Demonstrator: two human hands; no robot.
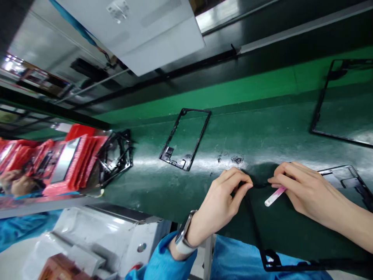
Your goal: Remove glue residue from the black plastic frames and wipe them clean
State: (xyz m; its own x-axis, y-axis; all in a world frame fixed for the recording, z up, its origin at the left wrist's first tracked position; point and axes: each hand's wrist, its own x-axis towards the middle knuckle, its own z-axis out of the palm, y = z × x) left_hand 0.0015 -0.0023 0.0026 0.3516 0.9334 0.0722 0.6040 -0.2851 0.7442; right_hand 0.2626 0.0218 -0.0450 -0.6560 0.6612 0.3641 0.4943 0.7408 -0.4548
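Note:
My left hand [223, 200] is closed in a pinch on the top edge of a thin black rectangular frame [256, 229] that lies near the front of the green conveyor belt [233, 132]. A watch sits on that wrist above a blue sleeve. My right hand [303, 190] pinches the same frame edge from the right and also holds a small pink and white stick [274, 195] between its fingers. The frame's lower corner [271, 264] hangs over the belt's front edge.
Another black frame [186, 138] lies in the middle of the belt, and a larger one [340, 101] lies at the far right. A stack of black frames [116, 155] and red trays [78, 155] stands at left. White machine housing [101, 237] sits below.

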